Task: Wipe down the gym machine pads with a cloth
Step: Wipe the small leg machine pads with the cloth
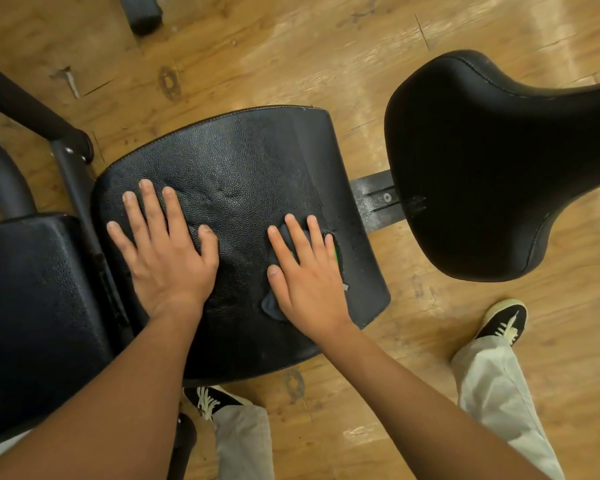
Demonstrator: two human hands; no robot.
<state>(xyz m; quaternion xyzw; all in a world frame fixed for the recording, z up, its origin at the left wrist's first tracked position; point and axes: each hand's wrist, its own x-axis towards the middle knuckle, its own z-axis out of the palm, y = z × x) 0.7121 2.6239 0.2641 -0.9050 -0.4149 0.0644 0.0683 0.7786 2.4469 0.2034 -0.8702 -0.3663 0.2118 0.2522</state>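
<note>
Nearest you: light trouser legs (492, 386) and black lace-up shoes (504, 322) on the wooden floor (326, 46), one shoe partly under the near edge of the centre pad (243, 161).

Left hand (163, 251): lies palm down on the left half of the centre pad. Its fingers (151, 209) are straight and spread and hold nothing.

Right hand (307, 275): lies palm down on the right half of the same pad, its fingers (297, 237) straight and slightly apart. It presses the dark cloth (271, 306) flat against the pad and does not grip it. The cloth is mostly covered. Its edges show beside your thumb and wrist and between the fingers, and a green sliver shows at the little-finger side.

To your left, a second textured black pad (32, 306) sits just beside the centre pad. A black frame tube (25, 98) runs behind it.

To your right, a saddle-shaped black seat pad (482, 161) stands apart from the centre pad, with a scuffed metal rail (374, 195) between them.

Farthest: a black rubber-capped foot (142, 15) on the floor.
</note>
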